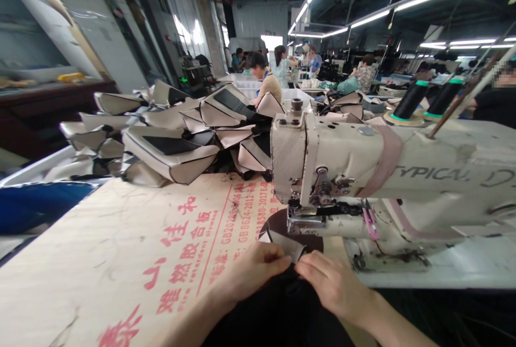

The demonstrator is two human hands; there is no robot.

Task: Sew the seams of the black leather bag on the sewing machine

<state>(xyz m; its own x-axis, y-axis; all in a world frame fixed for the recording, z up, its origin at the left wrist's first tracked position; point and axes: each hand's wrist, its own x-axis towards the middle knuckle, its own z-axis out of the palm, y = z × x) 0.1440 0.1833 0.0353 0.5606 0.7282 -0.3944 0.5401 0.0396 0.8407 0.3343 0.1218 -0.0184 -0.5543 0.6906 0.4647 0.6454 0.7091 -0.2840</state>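
Observation:
A small folded piece of grey, leather-like material (286,245) with a pale edge is held between my two hands, in front of the sewing machine (334,153). My left hand (262,266) pinches its near left side between thumb and fingers. On the right, my right hand (324,280) is closed on its near corner, fingers pressed together. The piece lies just below and left of the machine's needle area, over a dark round plate (278,221). Black cloth (278,315) lies beneath my hands; whether it joins the piece I cannot tell.
Behind the plywood board (201,218) rises a heap of beige and black sewn pieces (169,148). Pink-handled snips (368,221) hang on the machine. Black thread spools (411,100) stand on top. Several people work farther back, one in a tan shirt (271,88).

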